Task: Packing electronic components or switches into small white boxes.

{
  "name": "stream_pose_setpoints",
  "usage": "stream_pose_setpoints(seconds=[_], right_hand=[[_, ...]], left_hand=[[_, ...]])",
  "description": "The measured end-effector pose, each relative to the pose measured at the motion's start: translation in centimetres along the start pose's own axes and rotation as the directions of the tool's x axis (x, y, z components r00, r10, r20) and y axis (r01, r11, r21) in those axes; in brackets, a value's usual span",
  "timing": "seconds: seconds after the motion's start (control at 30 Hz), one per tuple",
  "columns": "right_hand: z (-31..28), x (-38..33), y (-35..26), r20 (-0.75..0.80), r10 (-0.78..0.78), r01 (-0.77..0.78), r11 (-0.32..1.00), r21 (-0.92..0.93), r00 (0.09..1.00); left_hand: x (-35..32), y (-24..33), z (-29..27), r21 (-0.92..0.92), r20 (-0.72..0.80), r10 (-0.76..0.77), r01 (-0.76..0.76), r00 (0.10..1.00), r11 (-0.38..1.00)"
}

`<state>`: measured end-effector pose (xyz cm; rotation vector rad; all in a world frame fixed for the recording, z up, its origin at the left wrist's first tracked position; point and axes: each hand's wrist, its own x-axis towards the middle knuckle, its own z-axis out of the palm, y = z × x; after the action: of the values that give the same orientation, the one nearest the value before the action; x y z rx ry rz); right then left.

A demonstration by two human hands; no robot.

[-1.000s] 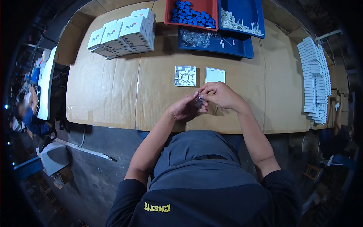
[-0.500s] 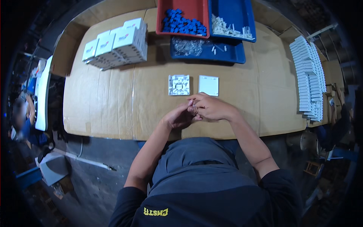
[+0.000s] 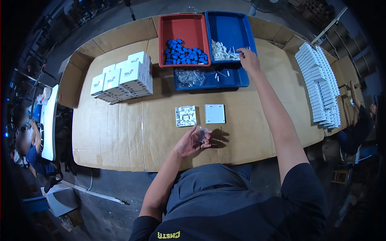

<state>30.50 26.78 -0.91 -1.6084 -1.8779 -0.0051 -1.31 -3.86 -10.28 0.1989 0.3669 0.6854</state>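
Note:
My left hand (image 3: 192, 143), palm up over the near part of the table, has its fingers curled round a small clear plastic piece (image 3: 202, 135). My right hand (image 3: 249, 61) is stretched out to the far blue tray (image 3: 230, 24), its fingertips apart at the edge of a heap of slim white plastic parts (image 3: 221, 52). I see nothing held in it. Just beyond my left hand lies a square piece with a grey-and-white pattern (image 3: 185, 116). To its right is a plain white square plate (image 3: 214, 114) with small dark marks near its corners.
A red tray (image 3: 183, 28) holds blue plastic parts (image 3: 181, 53). In front, a lower blue tray (image 3: 237, 78) contains clear plastic pieces (image 3: 189, 77). White boxes (image 3: 124, 76) are stacked at left, white square pieces (image 3: 319, 84) at right. Cardboard walls (image 3: 116, 38) edge the table.
My hands have parted. The right one has gone far forward to the white parts, while the left stays near with the clear piece showing. The view has tilted toward the trays.

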Motion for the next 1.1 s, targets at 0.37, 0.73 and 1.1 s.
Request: stream_pose_setpoints(seconds=[0.37, 0.73, 1.1], right_hand=[[1.1, 2.3, 1.0, 0.142, -0.085, 0.099, 0.99, -0.097, 0.986], [1.6, 4.4, 1.5, 0.355, -0.15, 0.204, 0.972, -0.119, 0.923], [0.5, 3.2, 5.3, 0.03, -0.078, 0.064, 0.946, 0.318, 0.997]], left_hand=[[0.1, 0.1, -0.8, -0.063, 0.037, -0.005, 0.008, 0.999, 0.998], [0.2, 0.3, -0.6, -0.101, 0.051, -0.004, 0.009, 0.999, 0.995], [0.3, -0.1, -0.3, -0.125, 0.064, -0.014, 0.022, 0.998, 0.992]])
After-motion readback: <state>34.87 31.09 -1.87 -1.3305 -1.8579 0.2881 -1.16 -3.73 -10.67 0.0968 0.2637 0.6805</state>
